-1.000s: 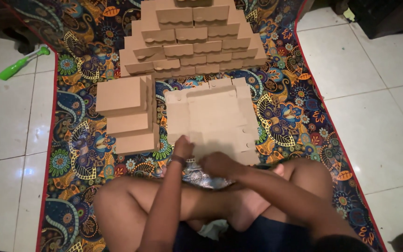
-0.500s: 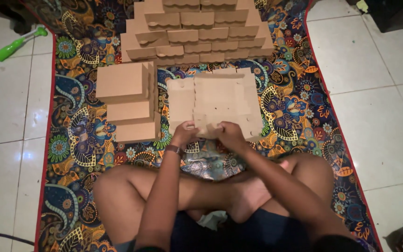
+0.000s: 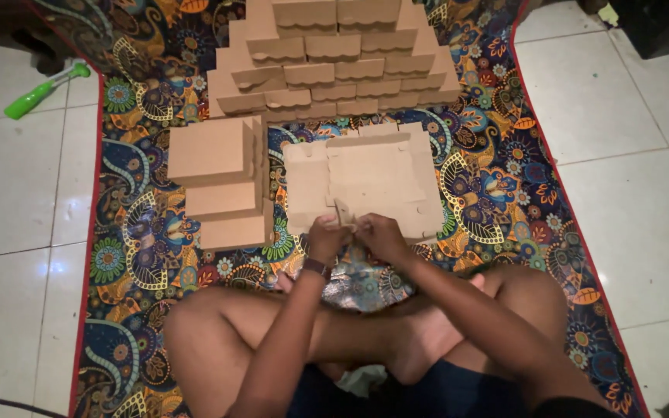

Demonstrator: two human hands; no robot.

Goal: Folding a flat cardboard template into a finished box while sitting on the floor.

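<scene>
- The left hand [image 3: 325, 238] sits just below the middle of the frame, its fingers curled together and pinching a small raised tab at the near edge of the flat, unfolded brown cardboard box blank [image 3: 365, 182].
- The right hand [image 3: 379, 234] is just beside it, nearly touching, with its fingers also closed on the same near edge of the blank.
- A dark wristband [image 3: 317, 268] circles the left wrist.
- The cardboard blank lies flat in the centre of the frame on a patterned floor mat with colourful paisley and flower print and a red border [image 3: 497, 193]; it appears to be the top sheet of a low pile, though how many lie under it cannot be told.
- Left of the blank, close beside it, stands a stepped stack of folded plain brown cardboard boxes [image 3: 222, 182], the widest one on top toward the upper left.
- Across the top of the frame rises a larger pile of assembled brown boxes with scalloped flap edges [image 3: 331, 62], laid in rows like a wall, partly cut off by the upper edge.
- The person sits cross-legged on the mat at the bottom of the frame, bare knees spread to either side and forearms reaching up toward the blank.
- A bright green plastic handle [image 3: 44, 91] lies on the white tiled floor [image 3: 636, 155] at the upper left, well apart from the boxes.
</scene>
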